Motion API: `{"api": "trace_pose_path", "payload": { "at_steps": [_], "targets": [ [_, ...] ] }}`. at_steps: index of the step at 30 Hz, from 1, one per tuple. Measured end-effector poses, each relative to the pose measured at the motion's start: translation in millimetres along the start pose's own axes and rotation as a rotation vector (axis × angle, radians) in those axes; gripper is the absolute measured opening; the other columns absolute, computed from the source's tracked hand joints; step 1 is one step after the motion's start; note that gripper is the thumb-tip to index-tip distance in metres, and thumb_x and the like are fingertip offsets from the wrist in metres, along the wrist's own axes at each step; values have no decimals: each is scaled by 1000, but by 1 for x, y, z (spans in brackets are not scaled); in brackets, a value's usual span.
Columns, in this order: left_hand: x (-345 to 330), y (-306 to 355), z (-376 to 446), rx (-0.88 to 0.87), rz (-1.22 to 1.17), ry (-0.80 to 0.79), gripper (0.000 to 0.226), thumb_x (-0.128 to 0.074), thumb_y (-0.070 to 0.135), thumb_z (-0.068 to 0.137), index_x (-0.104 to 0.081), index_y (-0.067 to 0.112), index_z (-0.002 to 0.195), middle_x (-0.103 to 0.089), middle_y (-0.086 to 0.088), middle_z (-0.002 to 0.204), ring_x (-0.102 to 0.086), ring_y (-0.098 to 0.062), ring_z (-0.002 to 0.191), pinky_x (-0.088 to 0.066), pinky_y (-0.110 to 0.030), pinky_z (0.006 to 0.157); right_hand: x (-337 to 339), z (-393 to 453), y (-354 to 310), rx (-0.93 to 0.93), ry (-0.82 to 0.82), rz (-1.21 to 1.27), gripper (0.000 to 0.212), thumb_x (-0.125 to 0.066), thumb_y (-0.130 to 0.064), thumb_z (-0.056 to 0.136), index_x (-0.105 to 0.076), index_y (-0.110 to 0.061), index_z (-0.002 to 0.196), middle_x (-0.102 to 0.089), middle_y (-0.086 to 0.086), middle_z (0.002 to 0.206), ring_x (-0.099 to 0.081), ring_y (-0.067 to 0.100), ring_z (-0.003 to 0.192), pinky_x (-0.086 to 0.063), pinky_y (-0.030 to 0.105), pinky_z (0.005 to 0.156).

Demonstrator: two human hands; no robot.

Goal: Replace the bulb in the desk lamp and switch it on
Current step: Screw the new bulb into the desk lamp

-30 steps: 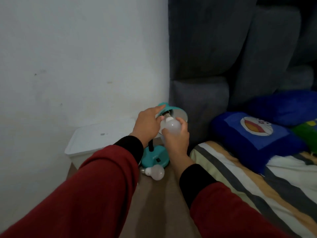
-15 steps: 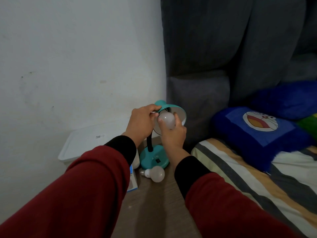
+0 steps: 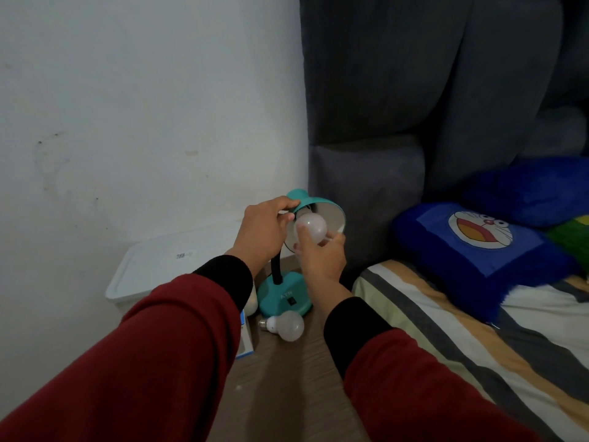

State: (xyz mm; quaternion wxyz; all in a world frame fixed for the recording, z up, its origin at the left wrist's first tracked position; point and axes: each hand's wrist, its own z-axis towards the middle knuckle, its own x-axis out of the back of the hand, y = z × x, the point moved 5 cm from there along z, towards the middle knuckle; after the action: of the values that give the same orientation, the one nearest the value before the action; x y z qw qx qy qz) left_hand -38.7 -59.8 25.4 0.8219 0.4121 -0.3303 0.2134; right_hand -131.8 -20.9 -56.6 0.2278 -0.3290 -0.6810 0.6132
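A teal desk lamp [image 3: 284,297] stands on a brown bedside surface [image 3: 287,378], its shade [image 3: 322,209] tilted toward me. My left hand [image 3: 263,232] grips the back of the shade at the socket. My right hand [image 3: 322,258] holds a white bulb [image 3: 313,227] from below with thumb and fingers, the bulb's base up inside the shade. A second white bulb [image 3: 286,325] lies on its side in front of the lamp base. The lamp is unlit. A black switch [image 3: 290,301] shows on the base.
A white lidded box [image 3: 178,266] sits against the wall to the left. A blue-and-white carton [image 3: 245,338] and another whitish object peek out beside my left sleeve. On the right are a striped bed [image 3: 478,330], a blue cartoon pillow [image 3: 478,247] and a dark padded headboard [image 3: 414,122].
The bulb in my right hand has gone up from just outside the shade into it. My left hand has stayed on the shade. The view has shifted slightly.
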Motion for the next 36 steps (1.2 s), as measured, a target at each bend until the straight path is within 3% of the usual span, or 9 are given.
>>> {"api": "trace_pose_path", "payload": {
  "at_steps": [5, 10, 14, 19, 23, 26, 29, 33, 36],
  "targets": [
    [0, -1, 0, 7, -15, 5, 29, -55, 5, 92, -64, 11, 119, -66, -7, 121, -60, -16, 109, -24, 4, 86, 6, 0, -4, 45, 7, -79, 75, -72, -38, 78, -35, -16, 140, -45, 13, 133, -52, 28, 117, -43, 30, 89],
    [0, 0, -1, 6, -28, 13, 29, -55, 5, 92, -64, 10, 119, -66, -7, 120, -60, -12, 105, -24, 4, 85, 6, -1, 1, 25, -13, -47, 56, -67, -40, 82, -42, -18, 127, -62, 9, 112, -63, 23, 97, -52, 31, 84],
    [0, -1, -1, 11, -32, 9, 29, -55, 4, 92, -64, 11, 119, -66, -7, 121, -58, -10, 105, -23, 5, 85, 5, -1, 0, 50, 4, -98, 74, -75, -41, 74, -40, -16, 135, -56, 11, 128, -59, 26, 111, -50, 34, 94],
    [-1, -1, -1, 17, -32, 5, 30, -55, 5, 92, -63, 12, 120, -65, -6, 121, -57, -8, 103, -22, 5, 85, 6, 0, 3, 32, -19, -46, 55, -69, -35, 82, -43, -16, 127, -64, 10, 117, -63, 18, 94, -46, 19, 71],
    [0, -1, 0, 8, -41, -1, 30, -55, 4, 92, -64, 11, 119, -66, -7, 120, -51, -2, 96, -23, 5, 85, 4, -2, 1, 80, 9, -100, 78, -76, -39, 74, -36, -18, 137, -52, 11, 131, -57, 27, 114, -49, 36, 94],
    [-1, -1, -1, 9, -38, 7, 29, -55, 4, 92, -64, 11, 119, -66, -7, 121, -53, -4, 99, -24, 11, 82, 4, -2, 1, 85, -27, -114, 67, -73, -27, 79, -37, -24, 135, -57, 12, 121, -63, 22, 101, -49, 28, 83],
    [0, -1, -2, 6, -32, 11, 29, -55, 4, 92, -64, 11, 119, -66, -7, 120, -56, -6, 96, -24, 11, 82, 7, 0, 2, 39, -30, -90, 57, -67, -40, 83, -43, -17, 130, -65, 8, 105, -60, 17, 94, -44, 24, 77],
    [-1, 0, -1, 13, -41, 14, 30, -55, 4, 91, -64, 11, 119, -66, -8, 121, -60, -15, 106, -24, 4, 85, 4, 0, 1, 73, -13, -144, 76, -75, -36, 74, -37, -21, 139, -52, 11, 130, -55, 27, 115, -47, 39, 98],
    [-2, 0, -2, 13, -34, 26, 30, -55, 4, 91, -63, 10, 119, -65, -8, 121, -61, -17, 108, -24, 3, 86, 4, -1, 0, 95, -32, -131, 66, -74, -30, 77, -40, -28, 134, -57, 9, 125, -59, 21, 104, -51, 33, 90]
  ]
}}
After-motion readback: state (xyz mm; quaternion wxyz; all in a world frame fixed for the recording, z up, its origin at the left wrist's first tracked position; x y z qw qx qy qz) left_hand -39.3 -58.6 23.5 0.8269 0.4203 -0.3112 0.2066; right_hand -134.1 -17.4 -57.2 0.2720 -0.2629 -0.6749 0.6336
